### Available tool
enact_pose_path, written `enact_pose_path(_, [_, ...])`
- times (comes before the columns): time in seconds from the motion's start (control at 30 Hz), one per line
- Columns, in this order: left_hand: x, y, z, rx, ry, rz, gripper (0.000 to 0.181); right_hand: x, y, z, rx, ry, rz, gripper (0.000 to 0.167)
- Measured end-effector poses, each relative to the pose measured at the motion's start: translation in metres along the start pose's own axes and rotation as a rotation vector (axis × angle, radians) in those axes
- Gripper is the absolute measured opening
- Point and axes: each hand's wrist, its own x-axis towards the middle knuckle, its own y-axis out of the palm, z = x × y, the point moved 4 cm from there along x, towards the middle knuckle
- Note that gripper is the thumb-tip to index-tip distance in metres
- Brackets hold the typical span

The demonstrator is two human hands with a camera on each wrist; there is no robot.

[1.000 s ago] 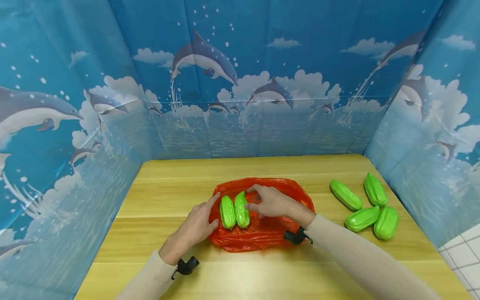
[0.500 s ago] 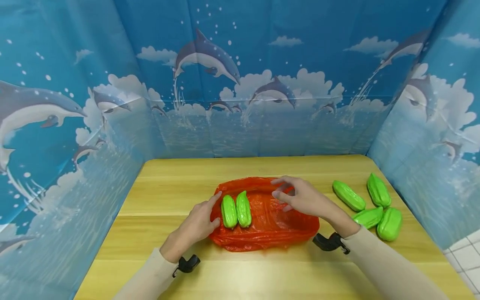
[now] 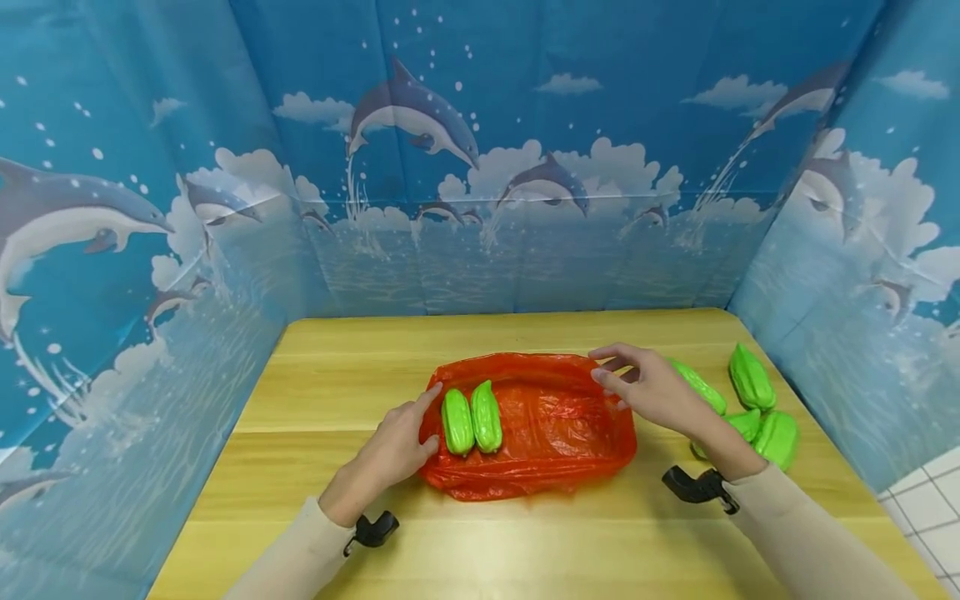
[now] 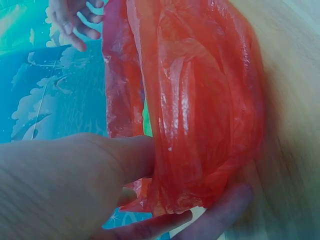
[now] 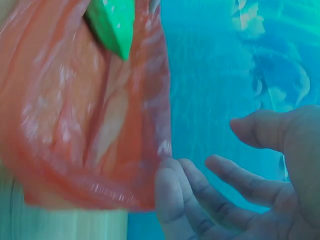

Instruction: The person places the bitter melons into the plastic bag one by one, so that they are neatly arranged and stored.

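A red plastic bag (image 3: 551,421) lies spread wide on the table. Inside its left half, two glossy green ridged gourd-like pieces (image 3: 457,422) lie side by side. My left hand (image 3: 390,446) holds the bag's left side; in the left wrist view the thumb goes inside the red plastic (image 4: 210,100) while the fingers stay outside. By the right rim is my right hand (image 3: 652,387), its fingers loosely bent and nothing in them. The right wrist view has this hand (image 5: 280,197) beside the bag's edge, with one green piece (image 5: 115,25) partly visible inside.
Several more green pieces (image 3: 752,377) lie at the table's right, partly behind the right forearm. A blue dolphin-print curtain (image 3: 480,242) encloses the wooden table (image 3: 337,375) at the back and sides. White tiles (image 3: 930,508) show at the lower right.
My right hand has moved from beside the two green pieces inside the bag to the bag's right rim. The left hand stays on the left side; the pieces lie as before.
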Motion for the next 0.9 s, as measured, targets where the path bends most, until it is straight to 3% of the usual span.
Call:
enact_pose_path(0.23, [-0.001,0.001,0.000,-0.005,-0.001,0.005,0.087,-0.005,-0.023,-0.032,-0.135,-0.015,-0.108,0.047])
enact_pose_path(0.47, [-0.002,0.001,0.001,-0.007,0.005,0.004,0.086,-0.010,-0.047,-0.056,-0.294,0.020,-0.167,0.048])
enact_pose_path(0.9, [-0.001,0.000,0.001,-0.004,-0.014,0.019,0.088,-0.015,-0.077,-0.102,-0.491,0.041,-0.137,0.073])
